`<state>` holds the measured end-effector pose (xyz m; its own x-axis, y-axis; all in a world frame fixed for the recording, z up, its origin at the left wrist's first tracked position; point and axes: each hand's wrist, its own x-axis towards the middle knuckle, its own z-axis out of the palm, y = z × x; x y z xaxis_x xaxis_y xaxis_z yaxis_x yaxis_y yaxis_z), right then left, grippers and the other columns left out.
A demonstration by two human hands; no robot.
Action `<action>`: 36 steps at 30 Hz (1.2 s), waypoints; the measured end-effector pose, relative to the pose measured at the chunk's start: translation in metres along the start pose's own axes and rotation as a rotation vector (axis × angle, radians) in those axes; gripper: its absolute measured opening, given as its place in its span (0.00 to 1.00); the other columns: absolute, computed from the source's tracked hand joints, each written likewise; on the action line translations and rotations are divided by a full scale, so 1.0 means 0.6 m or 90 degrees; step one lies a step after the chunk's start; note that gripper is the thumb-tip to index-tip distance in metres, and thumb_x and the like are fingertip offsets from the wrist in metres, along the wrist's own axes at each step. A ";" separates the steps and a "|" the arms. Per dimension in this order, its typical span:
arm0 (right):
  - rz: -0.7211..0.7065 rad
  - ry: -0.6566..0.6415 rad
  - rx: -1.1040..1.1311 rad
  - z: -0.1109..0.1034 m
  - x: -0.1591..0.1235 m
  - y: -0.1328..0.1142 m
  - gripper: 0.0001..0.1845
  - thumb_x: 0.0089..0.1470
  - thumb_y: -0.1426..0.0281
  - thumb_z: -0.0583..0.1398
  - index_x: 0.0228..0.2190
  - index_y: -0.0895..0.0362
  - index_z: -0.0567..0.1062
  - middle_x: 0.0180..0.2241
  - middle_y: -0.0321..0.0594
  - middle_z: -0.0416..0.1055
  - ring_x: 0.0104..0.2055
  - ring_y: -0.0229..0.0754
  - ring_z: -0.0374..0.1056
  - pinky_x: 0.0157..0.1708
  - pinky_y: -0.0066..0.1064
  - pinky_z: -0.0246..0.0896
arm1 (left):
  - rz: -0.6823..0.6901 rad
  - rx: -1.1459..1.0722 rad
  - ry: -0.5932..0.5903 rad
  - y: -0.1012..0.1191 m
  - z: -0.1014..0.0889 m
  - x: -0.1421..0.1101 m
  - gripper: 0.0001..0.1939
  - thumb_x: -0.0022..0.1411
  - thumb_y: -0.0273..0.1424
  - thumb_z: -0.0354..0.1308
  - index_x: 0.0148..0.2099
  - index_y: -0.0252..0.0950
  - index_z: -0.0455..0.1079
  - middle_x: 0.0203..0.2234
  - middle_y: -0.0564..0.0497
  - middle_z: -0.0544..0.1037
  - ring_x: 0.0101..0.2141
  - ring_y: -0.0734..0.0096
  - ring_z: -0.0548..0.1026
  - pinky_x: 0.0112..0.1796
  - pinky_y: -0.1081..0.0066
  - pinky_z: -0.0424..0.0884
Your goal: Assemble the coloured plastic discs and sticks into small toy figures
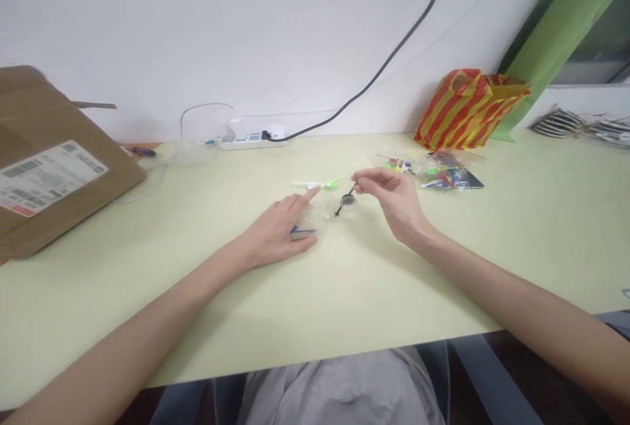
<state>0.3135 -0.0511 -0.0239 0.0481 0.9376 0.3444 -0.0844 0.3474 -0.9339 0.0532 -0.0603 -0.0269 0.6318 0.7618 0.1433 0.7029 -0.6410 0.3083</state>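
My right hand point(391, 199) pinches one end of a thin black piece with a round disc in its middle and an arrow-like tip point(348, 200), held tilted just above the table. Lying over a clear plastic bag point(317, 215), my left hand point(283, 225) has its fingers apart. A blue strip point(302, 231) shows between its thumb and fingers. Close to the left index fingertip is a small bright green and white plastic part point(327, 185). The exact kind of these small parts is too small to make out.
Bags of colourful plastic parts point(445, 176) lie right of my hands, before a red-and-yellow striped bag point(470, 110). A power strip point(251, 141) with a black cable point(378, 74) sits by the wall. At left stands a cardboard box point(59, 156); coiled items point(558, 122) lie far right.
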 end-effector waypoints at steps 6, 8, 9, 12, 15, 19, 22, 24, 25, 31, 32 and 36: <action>-0.024 -0.011 0.018 -0.002 -0.002 -0.007 0.08 0.53 0.65 0.69 0.35 0.55 0.82 0.39 0.41 0.80 0.38 0.41 0.75 0.48 0.39 0.72 | 0.000 -0.038 -0.006 0.006 -0.001 0.000 0.45 0.66 0.40 0.59 0.77 0.46 0.37 0.58 0.42 0.70 0.57 0.50 0.70 0.56 0.55 0.65; 0.020 -0.049 0.009 0.003 -0.006 0.001 0.08 0.52 0.66 0.69 0.35 0.56 0.82 0.37 0.41 0.80 0.39 0.42 0.75 0.49 0.39 0.71 | -0.007 -0.044 -0.004 0.008 -0.002 0.000 0.45 0.66 0.40 0.59 0.77 0.46 0.37 0.58 0.43 0.70 0.56 0.51 0.70 0.56 0.55 0.65; 0.046 -0.078 0.002 0.006 -0.008 0.006 0.08 0.51 0.67 0.69 0.35 0.57 0.82 0.37 0.42 0.81 0.40 0.42 0.76 0.50 0.39 0.70 | -0.009 -0.047 -0.003 0.009 -0.002 0.000 0.45 0.66 0.39 0.59 0.77 0.46 0.37 0.59 0.43 0.70 0.57 0.51 0.70 0.56 0.55 0.65; 0.098 -0.180 -0.004 0.011 -0.011 0.021 0.09 0.50 0.68 0.68 0.35 0.58 0.81 0.39 0.43 0.81 0.44 0.44 0.77 0.52 0.38 0.69 | -0.003 -0.052 0.001 0.009 -0.002 0.000 0.45 0.66 0.39 0.59 0.77 0.46 0.37 0.60 0.43 0.69 0.58 0.52 0.69 0.57 0.56 0.64; 0.100 -0.270 -0.021 0.009 -0.010 0.032 0.09 0.49 0.71 0.66 0.35 0.58 0.80 0.38 0.42 0.81 0.42 0.45 0.78 0.47 0.37 0.71 | 0.003 -0.043 0.002 0.007 -0.001 0.000 0.46 0.66 0.38 0.59 0.77 0.46 0.38 0.59 0.43 0.70 0.57 0.51 0.70 0.56 0.56 0.65; 0.009 -0.333 -0.139 0.009 -0.015 0.032 0.07 0.51 0.74 0.61 0.32 0.57 0.80 0.34 0.40 0.79 0.36 0.42 0.76 0.39 0.34 0.71 | 0.011 -0.054 -0.006 0.007 0.001 -0.001 0.45 0.66 0.38 0.60 0.76 0.47 0.39 0.57 0.43 0.71 0.55 0.51 0.71 0.55 0.55 0.66; -0.070 -0.342 -0.190 0.015 -0.024 0.028 0.10 0.52 0.76 0.58 0.31 0.56 0.80 0.34 0.40 0.78 0.37 0.41 0.74 0.38 0.33 0.70 | 0.017 -0.107 -0.010 0.009 -0.001 -0.002 0.46 0.65 0.37 0.61 0.77 0.48 0.40 0.58 0.43 0.70 0.56 0.51 0.71 0.56 0.55 0.67; -0.114 -0.316 -0.206 0.018 -0.030 0.024 0.11 0.54 0.77 0.57 0.32 0.55 0.79 0.36 0.40 0.78 0.39 0.42 0.74 0.39 0.34 0.71 | 0.013 -0.149 -0.019 0.013 -0.002 -0.004 0.47 0.64 0.37 0.62 0.77 0.49 0.39 0.59 0.44 0.70 0.56 0.53 0.71 0.56 0.57 0.68; -0.134 -0.296 -0.212 0.019 -0.032 0.023 0.10 0.55 0.77 0.57 0.32 0.55 0.79 0.36 0.40 0.78 0.40 0.42 0.74 0.40 0.34 0.71 | 0.008 -0.172 -0.028 0.015 -0.003 -0.005 0.48 0.63 0.37 0.62 0.77 0.50 0.39 0.59 0.45 0.69 0.55 0.55 0.72 0.54 0.58 0.69; -0.223 -0.256 -0.246 0.023 -0.039 0.019 0.08 0.59 0.76 0.60 0.32 0.54 0.78 0.34 0.39 0.76 0.37 0.41 0.73 0.38 0.33 0.70 | 0.007 -0.291 -0.044 0.028 -0.009 -0.007 0.48 0.64 0.36 0.61 0.76 0.54 0.35 0.60 0.46 0.68 0.58 0.58 0.70 0.52 0.63 0.72; -0.235 -0.265 -0.261 0.024 -0.041 0.018 0.09 0.59 0.76 0.59 0.31 0.54 0.78 0.33 0.39 0.75 0.36 0.41 0.73 0.37 0.33 0.69 | 0.012 -0.296 -0.038 0.028 -0.009 -0.007 0.48 0.65 0.36 0.61 0.76 0.54 0.36 0.59 0.47 0.68 0.59 0.59 0.69 0.55 0.62 0.71; -0.213 -0.307 -0.269 0.031 -0.049 0.014 0.10 0.58 0.77 0.59 0.30 0.54 0.79 0.32 0.37 0.75 0.34 0.39 0.72 0.35 0.31 0.67 | 0.010 -0.308 -0.029 0.024 -0.005 -0.006 0.47 0.65 0.36 0.61 0.76 0.55 0.37 0.57 0.47 0.68 0.58 0.61 0.70 0.58 0.59 0.68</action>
<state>0.2927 -0.0755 -0.0403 -0.4491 0.7188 0.5306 0.2555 0.6724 -0.6947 0.0599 -0.0721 -0.0202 0.6629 0.7401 0.1135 0.4668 -0.5270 0.7102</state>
